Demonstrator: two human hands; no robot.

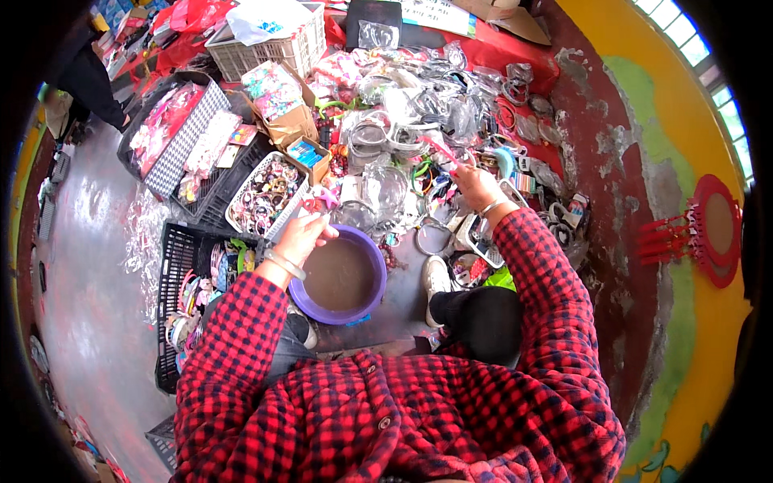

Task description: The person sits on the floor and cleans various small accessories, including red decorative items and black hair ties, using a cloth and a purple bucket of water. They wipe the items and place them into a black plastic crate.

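Note:
My left hand [304, 234] hovers over the far rim of a purple basin [366, 299] of murky brown water, fingers pinched on a small pink item [328, 198]. My right hand [475, 182] reaches forward over a pile of clear-wrapped bangles and hair accessories [419, 113], gripping a thin pink strip [444, 153] between the fingers. Both sleeves are red and black check, with a bangle on each wrist.
A white tray of small colourful trinkets [266, 193] lies left of the basin. Black crates [181, 266] hold headbands and packets at the left. A white basket [266, 48] stands at the back. My white shoe [436, 278] rests beside the basin. A painted wall [676, 201] runs along the right.

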